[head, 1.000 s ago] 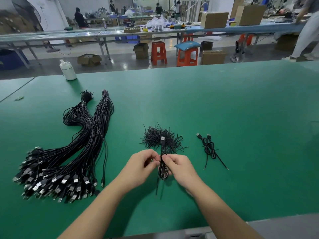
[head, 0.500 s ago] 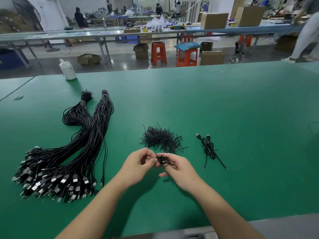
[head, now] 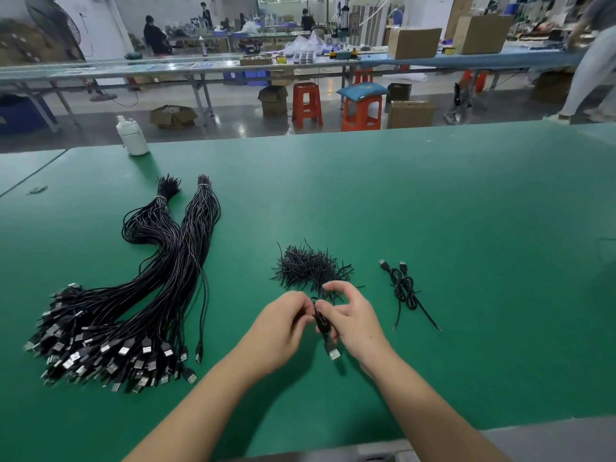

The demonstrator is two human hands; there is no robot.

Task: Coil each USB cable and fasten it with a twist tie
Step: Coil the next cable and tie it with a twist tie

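Hands are meeting over the near middle of the table, whose flat top is covered in smooth green matting. The left hand is curling its fingers and pinching the top of a small coiled cable, a tight bundle of thin black rubbery cord. The right hand is gripping the same coil from the other side, thumb and forefinger bent in a hook above it; whether a tie is pinched there is too small to tell. One flat plug with a silvery metal tip is hanging out below the coil, between the two wrists.

Just beyond the hands, a bristly heap of twist ties is lying, short stiff black wires pointing every way, too many to count. To its right, one finished cable is resting in a narrow coil, two plugs at its far end and two loose tails at the near end. Far to the left, two long bundles of cables are sprawling, each bound near its far end, their many metal plugs fanning out toward the near edge. One white plastic bottle is standing at the far edge.
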